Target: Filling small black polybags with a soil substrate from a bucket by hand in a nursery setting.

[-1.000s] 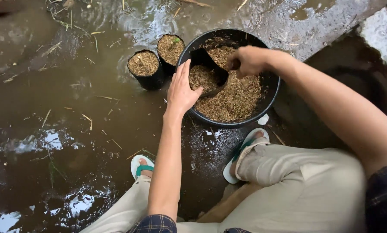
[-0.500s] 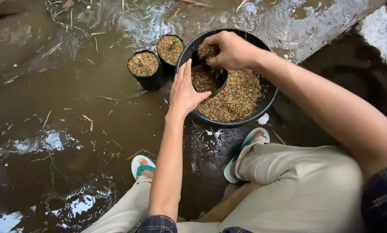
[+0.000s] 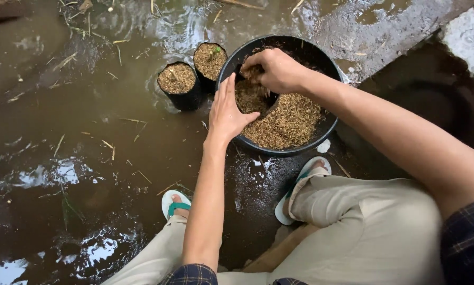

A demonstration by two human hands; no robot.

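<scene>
A round black tub (image 3: 329, 124) of brown husk mix stands on wet ground. Inside it, at its left side, is a small black grow bag (image 3: 271, 100) filled with the same mix. My left hand (image 3: 227, 112) lies flat against the bag's left side and steadies it. My right hand (image 3: 274, 69) is closed over a handful of husk mix (image 3: 254, 74) right above the bag's mouth, and bits of it are falling in.
Two filled black grow bags (image 3: 176, 84) (image 3: 209, 61) stand in muddy water left of the tub. Shallow brown water with straw bits covers the left. My feet in white and green sandals (image 3: 174, 203) (image 3: 301, 182) rest below the tub. Wet concrete lies at the upper right.
My right hand scooped husk mix from the tub, carried it left over the small bag and has now lowered onto the bag's mouth. My left hand stayed on the bag.
</scene>
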